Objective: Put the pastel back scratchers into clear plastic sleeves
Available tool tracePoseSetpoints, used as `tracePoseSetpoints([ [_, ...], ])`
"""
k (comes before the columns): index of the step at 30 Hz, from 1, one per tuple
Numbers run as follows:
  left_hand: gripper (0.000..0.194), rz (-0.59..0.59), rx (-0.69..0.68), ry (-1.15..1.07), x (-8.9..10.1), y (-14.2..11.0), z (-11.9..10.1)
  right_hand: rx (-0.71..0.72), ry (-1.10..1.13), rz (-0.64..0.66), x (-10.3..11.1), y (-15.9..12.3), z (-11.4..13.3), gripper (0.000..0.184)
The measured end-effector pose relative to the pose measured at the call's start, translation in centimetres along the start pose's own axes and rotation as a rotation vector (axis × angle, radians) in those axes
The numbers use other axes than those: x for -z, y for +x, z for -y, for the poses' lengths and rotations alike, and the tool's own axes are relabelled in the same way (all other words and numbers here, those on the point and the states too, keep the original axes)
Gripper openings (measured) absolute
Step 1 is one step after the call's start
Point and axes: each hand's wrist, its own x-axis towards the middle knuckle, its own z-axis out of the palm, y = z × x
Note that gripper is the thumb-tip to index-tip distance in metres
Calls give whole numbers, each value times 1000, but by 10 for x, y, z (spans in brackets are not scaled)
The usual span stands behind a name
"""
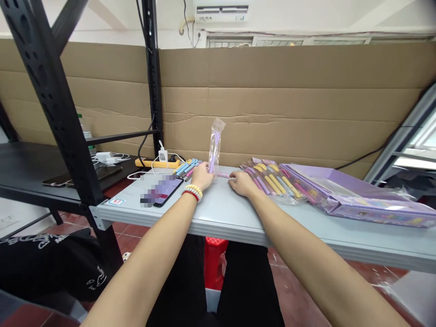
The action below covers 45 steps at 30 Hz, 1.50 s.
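Note:
My left hand (203, 176) is closed round the lower end of a clear plastic sleeve (217, 129) with a purple pen-like stick (212, 163) inside, held upright above the table. My right hand (242, 183) rests on the tabletop with its fingers bent and close together. Its fingertips meet the right end of a thin pink strip (223, 175); whether they pinch it is hard to see. Beside my left hand lie loose blue and pink sticks (185, 169) with fork-like tops. Right of my right hand are several bagged purple and yellow sticks (272, 179).
An open purple box (368, 206) with plastic film stands at the right. At the left lie a phone (168, 193) and a yellow power strip (153, 162) with white cables. A black shelf post (51, 104) rises at the table's left end; cardboard (289, 104) lines the back.

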Motion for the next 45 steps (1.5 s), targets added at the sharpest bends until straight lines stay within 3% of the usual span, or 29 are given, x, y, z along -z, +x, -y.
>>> tracePoseSetpoints([
  [3,31,20,-69,115,0,-2,1,-36,-132,41,1,13,9,32],
  [8,33,36,-106,80,-1,-4,-1,-60,-164,135,-8,41,19,37],
  [15,32,57,-106,115,0,-6,-7,-95,-26,163,-30,48,2,38],
  [24,32,82,-124,127,-2,-5,-8,-167,104,143,-38,61,-11,55],
  [31,35,110,-149,109,-6,-5,-7,-223,109,204,-40,66,-15,47],
  [41,32,90,-175,98,-6,-5,-6,-239,264,39,-37,56,-13,47],
  [45,31,76,-199,78,-4,-5,-5,-201,358,-102,-31,50,-15,43],
])
